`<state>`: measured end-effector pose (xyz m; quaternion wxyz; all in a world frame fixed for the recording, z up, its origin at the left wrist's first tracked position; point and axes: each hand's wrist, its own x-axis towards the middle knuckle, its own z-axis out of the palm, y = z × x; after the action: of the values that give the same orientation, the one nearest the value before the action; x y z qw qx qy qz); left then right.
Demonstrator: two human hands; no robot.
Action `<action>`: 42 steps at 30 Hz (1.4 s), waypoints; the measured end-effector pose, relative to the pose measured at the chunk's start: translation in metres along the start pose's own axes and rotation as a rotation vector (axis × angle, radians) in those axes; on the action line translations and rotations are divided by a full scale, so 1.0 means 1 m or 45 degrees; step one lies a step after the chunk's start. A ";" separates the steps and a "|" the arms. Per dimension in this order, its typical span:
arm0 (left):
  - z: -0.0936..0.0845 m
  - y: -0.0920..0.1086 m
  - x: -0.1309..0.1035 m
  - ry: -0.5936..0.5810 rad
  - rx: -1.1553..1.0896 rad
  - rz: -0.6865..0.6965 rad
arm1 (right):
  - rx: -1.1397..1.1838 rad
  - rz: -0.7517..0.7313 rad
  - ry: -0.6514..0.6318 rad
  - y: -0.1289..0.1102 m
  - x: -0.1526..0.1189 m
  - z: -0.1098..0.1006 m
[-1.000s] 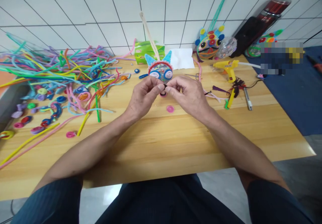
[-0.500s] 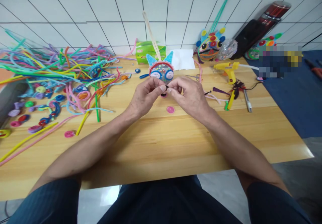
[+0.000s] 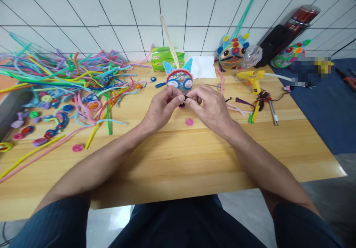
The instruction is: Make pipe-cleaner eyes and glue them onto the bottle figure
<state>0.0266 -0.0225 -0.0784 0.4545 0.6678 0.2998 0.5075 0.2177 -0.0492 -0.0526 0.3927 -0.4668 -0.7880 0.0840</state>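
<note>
Fingertips together over the middle of the table, my left hand and my right hand pinch a small black piece between them. Its kind is too small to make out. Just behind my hands stands a clear ball with blue horns and round eyes, its lower part covered by my fingers. Under my left fingertips a pink and black coil partly shows. A flat pink coil lies on the wood, nearer to me.
Left, a heap of pipe cleaners and several coiled pieces spread over the table. Behind are a green box and white paper. At right lie a yellow glue gun, a pen and a decorated ball.
The view has shifted slightly. Both hands keep their pinch on the small black piece in nearly the same place.
</note>
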 end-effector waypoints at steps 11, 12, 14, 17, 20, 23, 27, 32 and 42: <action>0.001 -0.002 0.000 -0.019 0.057 -0.025 | 0.021 0.035 0.001 0.002 0.001 0.001; 0.000 0.000 0.000 -0.024 0.146 0.017 | -0.014 0.021 -0.003 0.001 0.000 0.000; -0.002 0.002 0.001 -0.028 0.261 0.062 | -0.061 0.008 -0.014 0.000 -0.001 0.000; -0.001 0.004 0.001 -0.027 0.156 0.011 | -0.033 0.021 -0.014 -0.002 -0.001 -0.001; 0.001 0.002 0.001 -0.034 -0.098 -0.140 | 0.082 0.067 0.007 -0.001 0.001 -0.001; 0.004 0.000 0.001 -0.011 -0.306 -0.291 | 0.188 0.129 0.019 -0.001 0.002 0.001; 0.010 -0.001 -0.001 0.016 -0.461 -0.397 | 0.278 0.231 0.014 -0.001 0.001 0.004; 0.009 -0.001 -0.001 -0.038 -0.490 -0.436 | 0.237 0.213 0.014 0.001 0.002 0.002; -0.004 0.000 0.006 -0.081 0.101 -0.034 | -0.075 0.080 -0.104 -0.001 0.000 -0.004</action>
<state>0.0244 -0.0163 -0.0760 0.4436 0.6971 0.3140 0.4676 0.2200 -0.0506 -0.0499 0.3434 -0.4988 -0.7904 0.0919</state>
